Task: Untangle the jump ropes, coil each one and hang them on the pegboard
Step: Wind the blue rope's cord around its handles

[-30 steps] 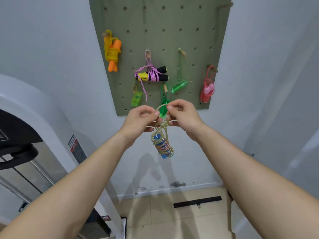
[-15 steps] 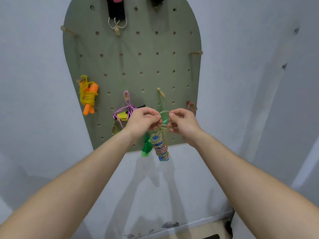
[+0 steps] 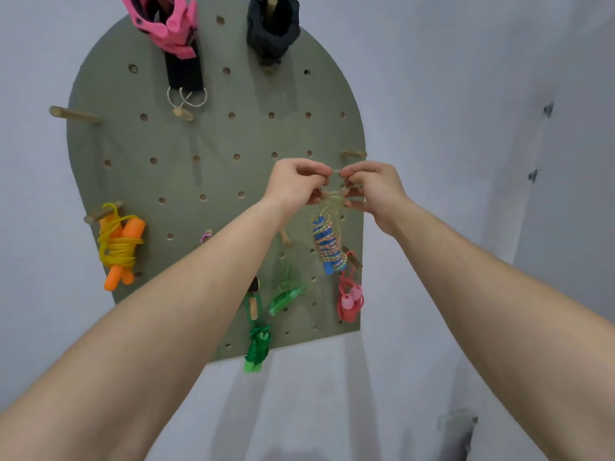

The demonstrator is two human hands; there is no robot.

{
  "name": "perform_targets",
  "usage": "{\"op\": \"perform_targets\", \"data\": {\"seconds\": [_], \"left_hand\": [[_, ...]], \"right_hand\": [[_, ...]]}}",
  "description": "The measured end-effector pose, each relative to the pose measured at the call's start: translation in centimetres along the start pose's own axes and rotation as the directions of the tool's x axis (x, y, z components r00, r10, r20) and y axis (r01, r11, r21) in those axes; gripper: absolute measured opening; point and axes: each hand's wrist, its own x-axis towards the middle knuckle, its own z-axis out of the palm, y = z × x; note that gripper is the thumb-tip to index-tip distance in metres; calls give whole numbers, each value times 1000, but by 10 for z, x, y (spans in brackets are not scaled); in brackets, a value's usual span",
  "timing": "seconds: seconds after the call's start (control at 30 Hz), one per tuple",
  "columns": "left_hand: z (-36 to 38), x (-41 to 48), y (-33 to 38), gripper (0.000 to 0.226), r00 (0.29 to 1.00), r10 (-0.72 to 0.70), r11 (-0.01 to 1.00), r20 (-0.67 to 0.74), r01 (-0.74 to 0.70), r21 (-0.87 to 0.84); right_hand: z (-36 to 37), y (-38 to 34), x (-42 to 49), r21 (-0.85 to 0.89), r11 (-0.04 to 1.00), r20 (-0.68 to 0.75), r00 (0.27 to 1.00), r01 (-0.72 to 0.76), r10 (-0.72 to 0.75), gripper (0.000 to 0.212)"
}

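Pale grey wall fills the frame behind us, with the olive pegboard fixed to it at centre left.

Nearest to us, our two forearms rise from the lower corners and meet just right of centre. Our left hand and right hand are almost touching, and each pinches the thin cord at the top of the blue-handled rope, holding a small loop stretched between the fingertips. The coiled bundle hangs straight down below our hands, in front of the board's right edge.

Compared with a second ago, our hands have come up from below the board to its middle height, and our gaze has tipped up with them. The floor has left the frame and the board's rounded top has come into it. The loop now sits just below and left of a bare peg on the right edge, so we judge that this rope is coiled and only the hanging remains.

Further back, the other ropes already hang on the board:
- a yellow rope with orange handles at left;
- a green rope at the bottom centre;
- a red rope at lower right.

At the top hang a pink item and a black item.
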Motion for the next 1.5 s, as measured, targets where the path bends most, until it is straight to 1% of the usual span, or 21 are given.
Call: {"op": "perform_targets", "data": {"seconds": [0.17, 0.23, 0.33, 0.4, 0.5, 0.63, 0.7, 0.77, 0.83, 0.97, 1.03, 1.1, 1.2, 1.27, 1.33, 1.4, 1.47, 1.5], "left_hand": [[32, 42, 17, 23, 998, 46, 999, -41, -46, 2], [46, 59, 17, 28, 996, 53, 998, -76, -51, 27], [64, 75, 9, 33, 984, 78, 989, -159, -57, 135], [73, 78, 5, 33, 970, 121, 967, -209, -68, 245], [82, 81, 3, 37, 957, 166, 919, -237, -64, 389], [89, 94, -1, 41, 957, 173, 897, -231, -56, 439], [91, 99, -4, 40, 952, 172, 895, -252, -44, 444], [90, 102, -10, 37, 951, 155, 900, -266, -25, 435], [91, 103, -17, 35, 955, 137, 903, -262, -12, 429], [95, 102, -19, 40, 968, 115, 902, -223, -7, 432], [96, 101, -17, 40, 984, 64, 910, -167, 11, 414], [95, 97, -16, 40, 994, -1, 926, -107, 42, 376], [89, 83, -19, 49, 995, -60, 929, -78, 84, 360], [80, 65, -22, 51, 996, -36, 919, -80, 64, 388], [66, 43, -28, 51, 998, -23, 912, -57, 44, 409], [48, 20, -38, 51, 999, -40, 892, -20, 45, 451], [26, -5, -48, 49, 998, -63, 836, 15, 45, 546], [13, -20, -52, 48, 996, -80, 803, 30, 46, 595]], "right_hand": [[-20, -8, 39, -84, 992, -60, 993, 92, -97, 32], [-25, -7, 56, -137, 984, -96, 988, 110, -124, 33], [-28, -2, 74, -253, 959, -158, 973, 127, -171, 33], [-27, 1, 77, -321, 937, -163, 967, 134, -194, 32], [-24, 5, 82, -388, 912, -144, 968, 135, -205, 35], [-24, 8, 93, -421, 897, -150, 965, 135, -216, 37], [-28, 13, 100, -369, 920, -128, 974, 130, -189, 32], [-34, 18, 103, -230, 969, -65, 991, 95, -113, 28], [-37, 19, 101, -120, 992, 2, 999, 47, -47, 31], [-33, 15, 94, -45, 997, 35, 997, -70, 72, 30], [-29, 15, 88, -8, 994, 48, 993, -106, 106, 21], [-27, 16, 85, 20, 992, 50, 991, -127, 126, 16], [-24, 21, 77, 45, 991, 16, 992, -124, 123, 17], [-20, 31, 71, -53, 994, -40, 994, -100, 98, 13], [-14, 43, 57, -197, 978, -77, 996, -68, 53, 21], [-6, 55, 40, -314, 947, -46, 998, -61, 49, 30], [7, 63, 19, -454, 889, 7, 997, -60, 71, 40], [15, 65, 6, -528, 848, 34, 997, -46, 75, 41]]}}
